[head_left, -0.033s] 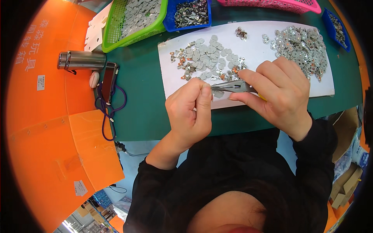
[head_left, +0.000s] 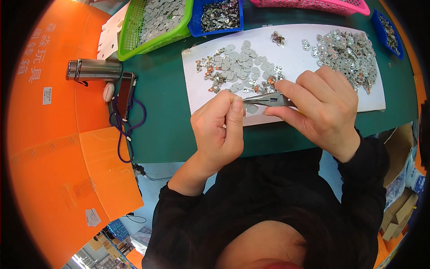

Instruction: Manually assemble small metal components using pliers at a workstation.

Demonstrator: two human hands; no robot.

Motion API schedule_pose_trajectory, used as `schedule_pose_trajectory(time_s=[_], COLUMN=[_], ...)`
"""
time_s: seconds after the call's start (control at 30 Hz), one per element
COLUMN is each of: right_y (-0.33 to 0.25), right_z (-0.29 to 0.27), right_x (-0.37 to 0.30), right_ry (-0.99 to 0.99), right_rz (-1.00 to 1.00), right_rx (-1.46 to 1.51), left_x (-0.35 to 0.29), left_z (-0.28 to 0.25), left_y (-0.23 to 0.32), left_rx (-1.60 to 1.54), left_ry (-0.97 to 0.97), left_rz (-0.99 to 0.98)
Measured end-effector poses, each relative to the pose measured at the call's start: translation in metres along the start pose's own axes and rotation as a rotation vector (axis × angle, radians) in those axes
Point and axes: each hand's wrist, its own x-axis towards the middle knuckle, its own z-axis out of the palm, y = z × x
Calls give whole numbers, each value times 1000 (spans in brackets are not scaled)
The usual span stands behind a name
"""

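My right hand [head_left: 323, 111] is wrapped round long-nose pliers [head_left: 269, 99], whose metal jaws point left. The tips of the pliers meet the pinched thumb and forefinger of my left hand [head_left: 221, 127]. Whatever small piece is between those fingers is hidden. Both hands are over the near edge of a white board [head_left: 291, 49]. Just beyond them lies a loose heap of flat grey metal plates [head_left: 244, 62], mixed with small shiny metal and coppery parts [head_left: 217, 80]. A larger pile of plates with shiny fittings [head_left: 347, 56] lies beyond my right hand.
A green basket [head_left: 130, 40] of grey discs and a blue tray [head_left: 195, 27] of small parts stand at the far left. A pink basket [head_left: 309, 4] and another blue tray [head_left: 378, 29] are at the far right. Left lie a steel flask [head_left: 101, 70] and a corded phone [head_left: 125, 94].
A bit of yellow plier handle that showed under my right hand is now out of sight. Both hands otherwise hold the same place.
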Motion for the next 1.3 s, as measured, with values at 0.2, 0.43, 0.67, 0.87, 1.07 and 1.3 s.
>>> schedule_pose_trajectory(time_s=[0.2,0.43,0.67,0.87,1.07,1.3], right_y=[4,11,26,29,23,25], right_z=[-7,-16,-28,-35,-42,-35], right_x=[2,4,15,26,37,40], right_ry=[-28,113,-180,-432,-544,-542], right_rz=[-89,-347,-5,-10,-87,-116], right_rx=[-56,-292,244,291,145,192], left_x=[-4,3,21,35,34,35], left_z=[0,-6,-13,-20,-18,-18], left_y=[5,12,0,4,3,3], left_rx=[-51,-518,114,351,422,382], left_ry=[-38,-179,-245,-346,-392,-464], left_rz=[-40,-455,310,516,586,556])
